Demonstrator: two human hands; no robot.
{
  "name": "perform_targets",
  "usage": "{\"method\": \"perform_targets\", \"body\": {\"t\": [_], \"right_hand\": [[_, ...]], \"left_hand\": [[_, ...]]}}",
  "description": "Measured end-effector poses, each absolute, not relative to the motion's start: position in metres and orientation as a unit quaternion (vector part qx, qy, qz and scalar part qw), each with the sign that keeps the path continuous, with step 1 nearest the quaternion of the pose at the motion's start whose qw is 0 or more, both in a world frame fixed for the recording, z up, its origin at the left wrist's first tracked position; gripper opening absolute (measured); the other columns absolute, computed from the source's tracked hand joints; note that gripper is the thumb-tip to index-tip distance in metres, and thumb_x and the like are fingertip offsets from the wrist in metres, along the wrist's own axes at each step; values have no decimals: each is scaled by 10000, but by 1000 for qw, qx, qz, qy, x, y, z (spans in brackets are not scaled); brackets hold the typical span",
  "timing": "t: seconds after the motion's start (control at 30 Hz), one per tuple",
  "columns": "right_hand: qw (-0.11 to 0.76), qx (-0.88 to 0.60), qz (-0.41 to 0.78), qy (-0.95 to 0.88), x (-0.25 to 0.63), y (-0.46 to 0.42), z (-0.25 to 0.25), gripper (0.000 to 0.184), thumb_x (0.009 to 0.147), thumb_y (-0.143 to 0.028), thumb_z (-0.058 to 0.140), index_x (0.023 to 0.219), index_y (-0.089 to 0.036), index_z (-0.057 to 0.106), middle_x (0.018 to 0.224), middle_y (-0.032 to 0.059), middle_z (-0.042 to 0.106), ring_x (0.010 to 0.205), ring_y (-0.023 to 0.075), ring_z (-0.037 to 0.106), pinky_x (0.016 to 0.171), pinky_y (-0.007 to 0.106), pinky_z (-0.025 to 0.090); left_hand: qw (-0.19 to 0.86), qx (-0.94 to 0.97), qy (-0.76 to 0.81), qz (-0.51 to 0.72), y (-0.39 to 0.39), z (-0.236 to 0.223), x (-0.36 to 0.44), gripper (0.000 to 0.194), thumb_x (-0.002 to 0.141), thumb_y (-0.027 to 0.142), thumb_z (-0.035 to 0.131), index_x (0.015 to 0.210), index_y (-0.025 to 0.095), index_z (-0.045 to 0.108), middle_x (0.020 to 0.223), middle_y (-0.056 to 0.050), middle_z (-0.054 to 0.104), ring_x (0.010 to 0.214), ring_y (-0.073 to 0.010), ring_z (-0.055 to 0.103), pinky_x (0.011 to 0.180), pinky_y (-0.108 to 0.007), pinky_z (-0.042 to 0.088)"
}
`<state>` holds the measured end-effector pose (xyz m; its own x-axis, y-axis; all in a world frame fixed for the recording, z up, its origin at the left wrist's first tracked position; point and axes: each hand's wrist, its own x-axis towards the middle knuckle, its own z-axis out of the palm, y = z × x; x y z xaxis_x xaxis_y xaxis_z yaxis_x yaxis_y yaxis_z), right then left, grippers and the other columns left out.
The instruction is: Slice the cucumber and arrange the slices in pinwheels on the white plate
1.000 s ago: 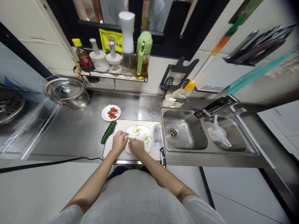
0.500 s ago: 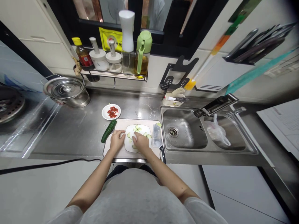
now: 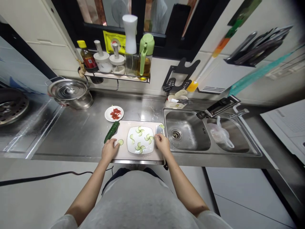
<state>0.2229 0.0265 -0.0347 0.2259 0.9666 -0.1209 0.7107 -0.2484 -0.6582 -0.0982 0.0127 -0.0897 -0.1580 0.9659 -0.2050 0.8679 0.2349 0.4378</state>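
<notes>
My left hand [image 3: 110, 150] has thumb and forefinger apart beside a round cucumber slice [image 3: 120, 142] on the cutting board [image 3: 124, 154]. Behind that hand a whole cucumber [image 3: 111, 131] leans on the board's left edge. At the right rim of a white square plate [image 3: 146, 144], my right hand [image 3: 163, 144] has its fingers bent together above a kitchen knife [image 3: 159, 129]. It hides much of the blade, and I cannot make out what its fingertips hold. Thin cucumber slices [image 3: 140, 147] lie on the plate as several curved pinwheels, the left one with fewer pieces.
A small plate of chopped red pieces [image 3: 114, 113] stands behind the board. To the right is a steel sink [image 3: 188, 133] with a faucet [image 3: 219, 107]. A lidded pot [image 3: 71, 93] stands back left, and bottles fill a wall rack [image 3: 116, 76].
Both hands were together over the plate and have parted, the left to the cucumber slice, the right to the knife. The near pinwheel, previously covered by my hands, now shows fully.
</notes>
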Motion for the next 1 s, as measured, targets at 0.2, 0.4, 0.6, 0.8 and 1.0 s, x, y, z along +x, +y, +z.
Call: {"method": "perform_targets", "body": {"t": [0.2, 0.4, 0.6, 0.8, 1.0], "right_hand": [[258, -731, 277, -568, 223, 13, -40, 351, 835, -408, 449, 881, -181, 714, 631, 5, 618, 616, 155, 538, 599, 238, 361], [264, -725, 274, -574, 225, 7, -43, 367, 840, -415, 441, 881, -175, 716, 608, 2, 609, 588, 152, 525, 590, 243, 368], [281, -712, 290, -575, 224, 3, -34, 349, 836, -411, 452, 872, -175, 707, 607, 0, 590, 594, 150, 522, 589, 243, 367], [296, -660, 368, -584, 191, -13, -17, 296, 824, -403, 518, 913, -179, 689, 598, -28, 540, 562, 123, 481, 556, 229, 362], [322, -568, 517, -554, 158, -9, -4, 284, 812, -401, 580, 966, -175, 656, 687, -28, 569, 589, 100, 493, 584, 228, 414]], "left_hand": [[198, 610, 759, 110, 11, -94, -87, 282, 788, 365, 575, 1019, 213, 629, 998, -99, 586, 935, -259, 597, 794, -353, 450], [241, 583, 749, 204, 13, -97, -83, 149, 753, 279, 586, 887, 214, 588, 875, -43, 627, 775, -187, 588, 730, -299, 435], [388, 444, 713, 379, 13, -92, -72, 276, 696, 397, 628, 866, 180, 605, 739, -5, 617, 658, -131, 556, 683, -261, 450], [560, 383, 603, 420, -2, -58, -53, 438, 611, 453, 750, 912, 150, 653, 752, -19, 652, 717, -132, 595, 719, -256, 456], [625, 375, 536, 426, -4, -14, -31, 432, 602, 424, 788, 916, 176, 628, 676, 27, 623, 649, -105, 575, 689, -237, 440]]}}
